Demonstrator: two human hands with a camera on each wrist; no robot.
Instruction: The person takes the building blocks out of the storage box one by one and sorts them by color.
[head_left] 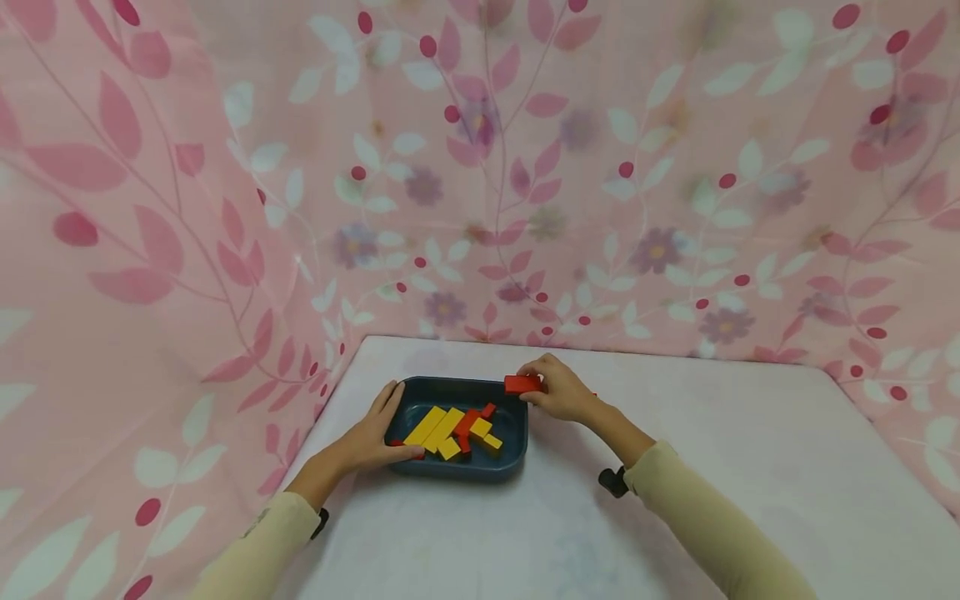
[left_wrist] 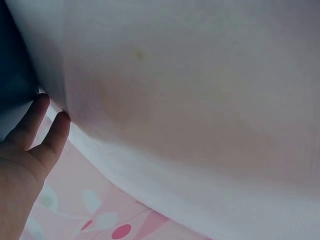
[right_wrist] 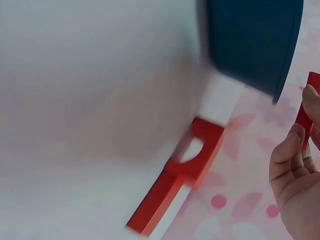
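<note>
A dark blue tub holds several yellow blocks and several red blocks. At its left end my left hand grips the tub, thumb over the rim and fingers along the outside. Two of those fingers lie near the tub's outer wall in the left wrist view. My right hand pinches a red rectangular block above the tub's back right corner. That block shows between thumb and fingers at the right wrist view's edge.
Beyond the tub's right side, a red arch block lies against a long red block on the white cloth-covered table. My right hand mostly hides them in the head view. A pink floral curtain encloses the back and sides.
</note>
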